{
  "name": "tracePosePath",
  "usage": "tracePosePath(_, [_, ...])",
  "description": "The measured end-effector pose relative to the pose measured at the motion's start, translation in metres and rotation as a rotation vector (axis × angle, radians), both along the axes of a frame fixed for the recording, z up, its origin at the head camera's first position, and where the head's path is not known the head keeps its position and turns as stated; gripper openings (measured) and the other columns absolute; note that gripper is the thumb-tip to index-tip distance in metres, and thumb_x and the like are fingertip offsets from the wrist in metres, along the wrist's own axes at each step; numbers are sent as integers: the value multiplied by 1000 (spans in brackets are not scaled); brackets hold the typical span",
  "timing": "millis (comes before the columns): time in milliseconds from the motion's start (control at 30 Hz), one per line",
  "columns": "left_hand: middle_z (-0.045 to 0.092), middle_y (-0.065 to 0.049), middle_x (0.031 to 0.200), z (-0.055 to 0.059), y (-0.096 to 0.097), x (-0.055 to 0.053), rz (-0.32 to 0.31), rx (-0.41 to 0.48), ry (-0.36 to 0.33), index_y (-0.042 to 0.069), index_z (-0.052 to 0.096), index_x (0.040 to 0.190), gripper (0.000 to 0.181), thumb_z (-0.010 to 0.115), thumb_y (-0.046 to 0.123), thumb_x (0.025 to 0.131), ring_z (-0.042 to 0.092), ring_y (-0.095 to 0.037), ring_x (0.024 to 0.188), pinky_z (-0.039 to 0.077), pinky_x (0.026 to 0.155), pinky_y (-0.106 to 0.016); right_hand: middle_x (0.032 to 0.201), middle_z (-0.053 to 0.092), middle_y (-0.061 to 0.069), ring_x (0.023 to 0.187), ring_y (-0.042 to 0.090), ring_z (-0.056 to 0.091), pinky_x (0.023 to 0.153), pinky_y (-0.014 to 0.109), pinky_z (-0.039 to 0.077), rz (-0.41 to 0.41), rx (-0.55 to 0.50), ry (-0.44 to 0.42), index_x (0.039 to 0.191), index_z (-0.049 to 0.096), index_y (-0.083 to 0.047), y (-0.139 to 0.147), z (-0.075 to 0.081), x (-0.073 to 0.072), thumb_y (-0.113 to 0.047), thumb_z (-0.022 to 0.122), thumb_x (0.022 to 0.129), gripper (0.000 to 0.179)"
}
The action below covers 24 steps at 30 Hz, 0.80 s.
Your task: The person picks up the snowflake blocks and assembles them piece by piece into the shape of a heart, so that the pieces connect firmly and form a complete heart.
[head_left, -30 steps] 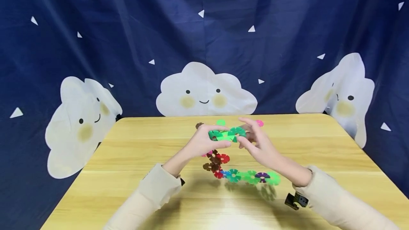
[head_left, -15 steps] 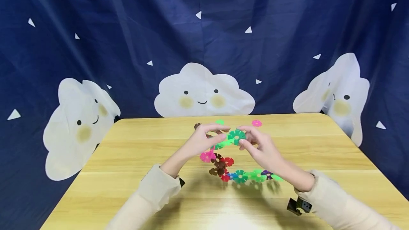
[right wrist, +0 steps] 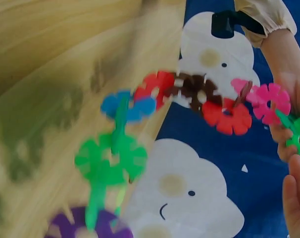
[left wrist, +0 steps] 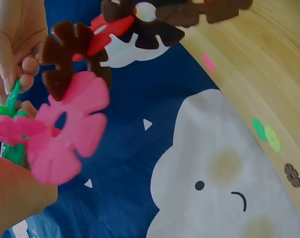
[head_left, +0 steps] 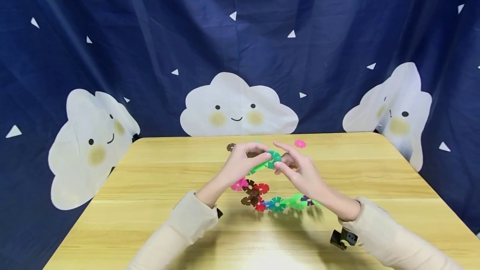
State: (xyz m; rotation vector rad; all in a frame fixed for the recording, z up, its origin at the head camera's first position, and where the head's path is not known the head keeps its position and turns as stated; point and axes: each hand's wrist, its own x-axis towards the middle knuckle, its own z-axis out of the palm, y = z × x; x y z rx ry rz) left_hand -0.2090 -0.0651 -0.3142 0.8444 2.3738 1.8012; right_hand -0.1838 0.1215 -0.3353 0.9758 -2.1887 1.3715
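A chain of flower-shaped plastic interlocking discs is held above the table, linked edge to edge. My left hand (head_left: pixel 241 163) grips its upper end, where a light green disc (head_left: pixel 259 167) joins a teal-green disc (head_left: pixel 274 159). My right hand (head_left: pixel 303 174) pinches the teal disc's right edge, with the index finger raised. Below my left hand hang a pink disc (head_left: pixel 238 184), brown discs (head_left: pixel 250 187) and red discs (head_left: pixel 263 188). The chain then runs rightward through blue, teal (head_left: pixel 277 204) and green to a purple disc (right wrist: pixel 88 225). The fingers partly cover the upper joint.
On the wooden table (head_left: pixel 150 203), loose discs lie near the far edge: brown (head_left: pixel 231 147), pink (head_left: pixel 300 143), and, in the left wrist view, green (left wrist: pixel 259 129) and yellow-green (left wrist: pixel 274 140). A dark blue curtain (head_left: pixel 240 32) with white clouds hangs behind the table.
The teal disc has shifted slightly left, and my left thumb now reaches its edge. My right hand has moved left with it, its index finger lifting. The hanging chain has swayed.
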Motion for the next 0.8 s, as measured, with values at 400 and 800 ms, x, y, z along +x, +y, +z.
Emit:
tracePosePath(400, [68,-13,96,3,-27,-9,75,38,12,5,61,118,31,60,13,88,65,-14,82,50,70,-25,105,60,27,94,38,59,81,44,48,-181,267,-249,124,44,9,63,-44,-68,8,48,87,38])
tracePosePath(800, [67,-15,103,7,-39,-3,53,67,-10,-5,63,109,26,59,9,88,63,-8,82,52,74,-25,138,20,39,121,52,32,101,57,24,-160,539,-444,135,18,17,94,-92,-119,-1,49,87,60])
